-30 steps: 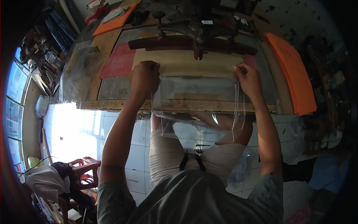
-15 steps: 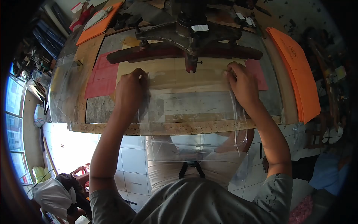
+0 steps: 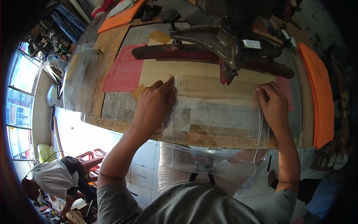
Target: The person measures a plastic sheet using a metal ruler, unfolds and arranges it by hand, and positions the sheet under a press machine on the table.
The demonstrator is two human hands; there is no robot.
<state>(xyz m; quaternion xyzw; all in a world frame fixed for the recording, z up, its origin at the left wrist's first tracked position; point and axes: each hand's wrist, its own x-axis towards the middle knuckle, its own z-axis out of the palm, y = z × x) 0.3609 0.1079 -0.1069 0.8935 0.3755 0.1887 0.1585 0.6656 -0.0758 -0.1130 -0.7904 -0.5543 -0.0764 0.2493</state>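
A clear plastic sheet (image 3: 216, 154) lies across the worktable and hangs over its front edge above my lap. At its left edge is my left hand (image 3: 156, 102), fingers curled on the plastic, with the index fingertip on the tan surface. My right hand (image 3: 274, 102) pinches the sheet's right edge, thumb against bent fingers. Beneath the plastic lies a tan sheet (image 3: 235, 80), flanked on the left by a pink piece (image 3: 123, 69). Just beyond my hands, a dark red press bar (image 3: 201, 54) spans the bed under a heavy metal arm (image 3: 199, 35).
Orange sheets are stacked at the right edge (image 3: 317, 97) and the far left (image 3: 121, 16). More clear plastic (image 3: 80, 86) drapes over the table's left side. At lower left, a person in a white top (image 3: 57, 177) bends beside a red stool (image 3: 91, 160).
The view has swung left, so the table and press appear farther right and tilted. My left index finger is now more extended; both hands stay at the plastic's edges.
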